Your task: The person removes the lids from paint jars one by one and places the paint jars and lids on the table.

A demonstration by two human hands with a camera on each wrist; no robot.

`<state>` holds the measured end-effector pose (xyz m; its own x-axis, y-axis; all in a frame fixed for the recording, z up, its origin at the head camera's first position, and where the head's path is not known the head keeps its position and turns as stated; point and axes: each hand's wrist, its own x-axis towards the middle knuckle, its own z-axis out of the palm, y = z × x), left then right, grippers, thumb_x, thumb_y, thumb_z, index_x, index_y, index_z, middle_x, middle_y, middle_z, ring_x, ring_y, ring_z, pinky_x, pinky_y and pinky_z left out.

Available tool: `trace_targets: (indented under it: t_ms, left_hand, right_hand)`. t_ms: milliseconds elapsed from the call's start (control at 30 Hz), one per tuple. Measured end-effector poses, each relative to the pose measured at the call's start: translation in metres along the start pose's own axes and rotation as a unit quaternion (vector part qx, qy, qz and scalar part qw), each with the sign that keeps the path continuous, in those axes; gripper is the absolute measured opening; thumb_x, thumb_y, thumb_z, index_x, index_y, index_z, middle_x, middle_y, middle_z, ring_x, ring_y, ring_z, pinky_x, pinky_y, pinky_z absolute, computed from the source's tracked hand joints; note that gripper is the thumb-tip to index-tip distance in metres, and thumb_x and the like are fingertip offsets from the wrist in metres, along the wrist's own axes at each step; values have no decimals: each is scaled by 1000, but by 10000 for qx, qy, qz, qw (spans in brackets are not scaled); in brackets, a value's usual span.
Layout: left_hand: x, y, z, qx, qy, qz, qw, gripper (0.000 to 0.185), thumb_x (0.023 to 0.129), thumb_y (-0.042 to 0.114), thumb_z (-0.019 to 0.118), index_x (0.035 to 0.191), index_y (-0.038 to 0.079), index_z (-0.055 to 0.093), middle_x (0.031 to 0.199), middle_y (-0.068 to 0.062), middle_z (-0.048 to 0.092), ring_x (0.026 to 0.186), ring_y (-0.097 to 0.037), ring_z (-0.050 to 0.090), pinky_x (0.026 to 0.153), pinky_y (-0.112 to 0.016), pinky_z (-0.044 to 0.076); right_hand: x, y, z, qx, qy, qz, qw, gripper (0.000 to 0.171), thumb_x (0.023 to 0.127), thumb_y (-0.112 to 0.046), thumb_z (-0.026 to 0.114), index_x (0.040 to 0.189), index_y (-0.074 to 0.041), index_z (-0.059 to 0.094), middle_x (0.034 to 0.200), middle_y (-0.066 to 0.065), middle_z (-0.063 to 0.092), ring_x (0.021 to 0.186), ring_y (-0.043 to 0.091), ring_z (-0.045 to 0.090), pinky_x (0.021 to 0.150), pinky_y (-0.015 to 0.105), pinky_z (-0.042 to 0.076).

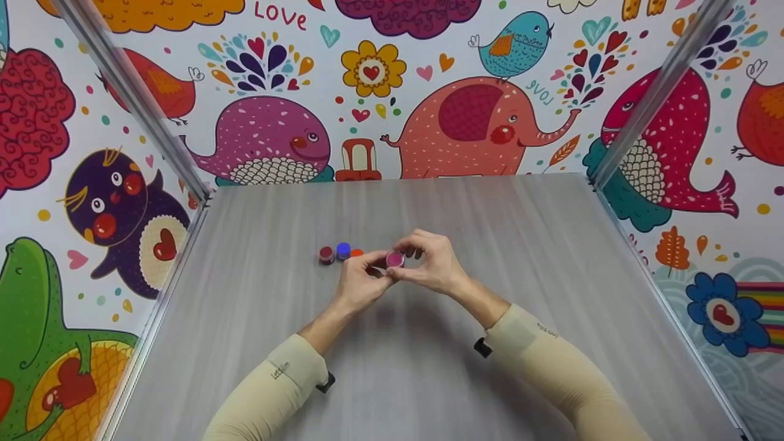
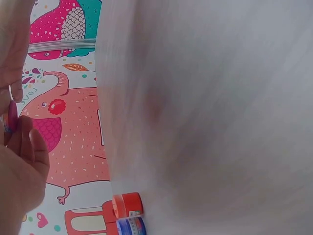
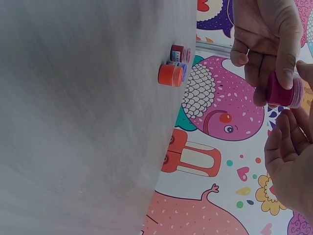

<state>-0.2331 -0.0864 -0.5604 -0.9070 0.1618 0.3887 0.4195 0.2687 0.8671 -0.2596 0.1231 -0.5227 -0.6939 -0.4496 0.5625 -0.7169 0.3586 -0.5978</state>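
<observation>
Both hands meet over the middle of the grey table (image 1: 429, 367) and hold a small pink jar (image 1: 395, 259) between them, lifted off the surface. My left hand (image 1: 371, 270) pinches the jar from its left, and my right hand (image 1: 414, 255) curls its fingers over the jar's right side. In the right wrist view the pink jar (image 3: 282, 90) lies on its side between the fingers of both hands. The left wrist view shows only a thin sliver of the pink jar (image 2: 11, 115) at the frame's left edge.
Three small jars stand close together just left of the hands: a dark red jar (image 1: 326, 254), a blue jar (image 1: 343, 250) and an orange jar (image 1: 357, 252). Cartoon-patterned walls with metal corner posts (image 1: 649, 98) enclose the table on three sides.
</observation>
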Motion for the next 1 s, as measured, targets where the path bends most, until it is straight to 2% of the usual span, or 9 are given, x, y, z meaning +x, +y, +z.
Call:
trace_targets:
  t_ms: [167, 300, 467, 600, 767, 1000]
  left_hand:
    - [-1, 2, -1, -16, -31, -39, 10000, 26, 90, 7, 92, 115, 9, 88, 100, -11, 88, 88, -20, 81, 79, -57, 69]
    - [-2, 3, -1, 18, -104, -74, 9999, 25, 90, 6, 91, 115, 9, 88, 100, -10, 88, 86, -18, 79, 77, -44, 69]
    - [-2, 3, -1, 18, -194, -86, 9998, 27, 91, 3, 89, 117, 8, 87, 101, -11, 88, 86, -21, 80, 76, -31, 66]
    - [-2, 3, -1, -57, -202, -98, 9997, 28, 90, 3, 88, 118, 8, 87, 101, -12, 88, 86, -21, 79, 74, -30, 65]
    - [-2, 4, 0, -29, -198, -162, 9997, 29, 90, 4, 86, 119, 7, 87, 99, -12, 88, 84, -19, 80, 74, -29, 65]
    - [-3, 3, 0, -67, -210, -86, 9997, 29, 90, 4, 88, 119, 6, 87, 102, -12, 88, 88, -20, 82, 74, -31, 66]
  right_hand:
    - [0, 0, 0, -9, -56, 90, 9999, 33, 86, -25, 99, 107, -4, 82, 93, 12, 78, 83, 29, 73, 75, 32, 60]
    - [-1, -1, 0, -44, -135, 80, 9999, 29, 88, -24, 96, 108, -6, 84, 95, 11, 78, 84, 26, 73, 75, 32, 60]
    - [-1, -3, 0, 69, -219, 51, 9997, 25, 90, -20, 93, 110, -8, 84, 97, 10, 78, 86, 31, 75, 75, 37, 60]
    - [-1, -2, 1, 99, -259, -66, 9996, 22, 90, -17, 90, 111, -9, 85, 100, 8, 79, 88, 27, 75, 74, 41, 61]
    - [1, -1, 0, 2, -365, -193, 9991, 24, 87, -14, 86, 111, -8, 85, 102, 9, 79, 89, 22, 76, 74, 35, 58]
    - [0, 0, 1, 2, -425, -202, 9989, 27, 85, -13, 84, 112, -8, 85, 103, 10, 79, 89, 24, 75, 74, 30, 54]
